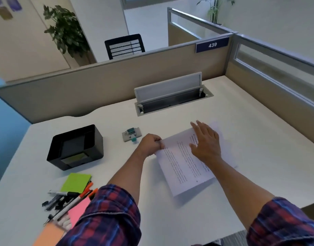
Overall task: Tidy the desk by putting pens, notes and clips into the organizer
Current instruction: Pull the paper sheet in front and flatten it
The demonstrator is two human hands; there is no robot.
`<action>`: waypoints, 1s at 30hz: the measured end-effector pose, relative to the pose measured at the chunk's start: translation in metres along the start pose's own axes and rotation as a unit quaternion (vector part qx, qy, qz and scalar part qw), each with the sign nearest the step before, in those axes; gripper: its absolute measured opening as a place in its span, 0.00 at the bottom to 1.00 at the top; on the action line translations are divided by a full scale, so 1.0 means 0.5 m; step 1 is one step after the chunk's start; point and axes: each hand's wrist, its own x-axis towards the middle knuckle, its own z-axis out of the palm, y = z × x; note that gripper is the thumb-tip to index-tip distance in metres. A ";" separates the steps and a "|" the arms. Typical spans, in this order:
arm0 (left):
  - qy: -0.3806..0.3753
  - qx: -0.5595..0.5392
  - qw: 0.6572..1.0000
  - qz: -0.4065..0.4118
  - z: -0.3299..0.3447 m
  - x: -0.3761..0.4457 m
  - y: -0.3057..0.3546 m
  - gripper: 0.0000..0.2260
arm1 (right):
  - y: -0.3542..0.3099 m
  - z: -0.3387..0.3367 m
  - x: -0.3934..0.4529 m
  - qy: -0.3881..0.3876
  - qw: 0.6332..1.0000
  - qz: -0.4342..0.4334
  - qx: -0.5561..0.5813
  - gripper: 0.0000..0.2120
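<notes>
Two hands (151,144) (206,141); one organizer (76,148); three sticky-note pads (75,182) (78,210) (49,235); one printed sheet (181,167).

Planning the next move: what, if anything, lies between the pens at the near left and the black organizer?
Only the green sticky pad lies flat on the desk between the pens and the organizer. Both hands are on the printed sheets.

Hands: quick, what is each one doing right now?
Left hand: closed, pinching the left edge of the printed paper.
Right hand: open, flat on the paper, holding nothing.
</notes>
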 end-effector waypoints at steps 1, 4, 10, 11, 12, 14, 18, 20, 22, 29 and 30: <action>0.010 -0.005 1.000 -0.009 -0.010 -0.005 -0.013 0.02 | -0.010 0.007 0.002 0.011 1.000 0.009 0.002 0.42; 0.052 -0.020 0.998 -0.030 -0.037 -0.019 -0.062 0.06 | -0.028 0.027 0.009 0.025 0.998 0.060 0.005 0.45; 0.180 -0.102 0.973 -0.106 -0.068 -0.050 -0.149 0.06 | -0.044 0.071 0.012 0.033 0.981 0.178 0.064 0.44; 0.193 -0.114 0.968 -0.115 -0.070 -0.055 -0.160 0.06 | -0.046 0.079 0.014 0.017 0.975 0.200 0.093 0.43; 0.203 -0.124 0.963 -0.123 -0.070 -0.060 -0.171 0.06 | -0.048 0.084 0.016 -0.006 0.966 0.220 0.135 0.40; 0.214 -0.146 0.956 -0.139 -0.068 -0.066 -0.189 0.05 | -0.055 0.095 0.020 -0.048 0.936 0.247 0.245 0.34; 0.202 -0.192 0.946 -0.166 -0.056 -0.075 -0.205 0.05 | -0.073 0.107 0.019 -0.078 0.905 0.245 0.339 0.18; 0.183 -0.205 0.945 -0.176 -0.051 -0.083 -0.208 0.05 | -0.080 0.109 0.019 -0.084 0.905 0.235 0.344 0.13; 0.163 -0.231 0.944 -0.170 -0.049 -0.090 -0.213 0.04 | -0.082 0.109 0.018 -0.089 0.904 0.235 0.345 0.13; 0.144 -0.234 0.949 -0.153 -0.048 -0.112 -0.212 0.07 | -0.072 0.106 0.013 -0.102 0.908 0.226 0.338 0.14; 0.143 -0.222 0.953 -0.146 -0.051 -0.114 -0.208 0.06 | -0.072 0.103 0.010 -0.106 0.908 0.224 0.338 0.16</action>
